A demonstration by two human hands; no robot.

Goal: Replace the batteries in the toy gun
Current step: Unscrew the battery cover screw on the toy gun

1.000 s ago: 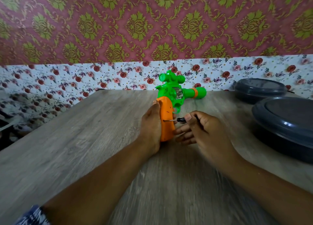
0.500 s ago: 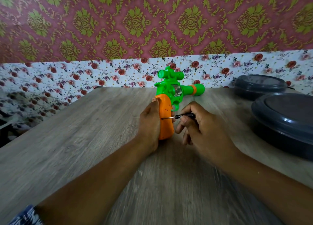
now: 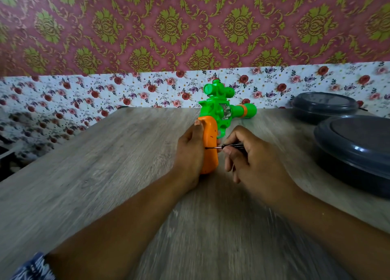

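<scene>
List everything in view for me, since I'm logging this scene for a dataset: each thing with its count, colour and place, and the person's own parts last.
toy gun: 1, green body with orange grip and orange band on the barrel, mid table, grip toward the camera
screwdriver: 1, dark handle with thin metal shaft, tip at the orange grip's right side
lidded containers: 2, dark grey, right side of the table, one behind the other
table: 1, grey wood grain, fills the foreground
wallpaper: 2 patterns, maroon with gold-green motifs above, white floral below, behind the table
sleeve: 1, blue and white print, bottom left corner
left hand: 1, holds the orange grip
right hand: 1, grips the screwdriver
</scene>
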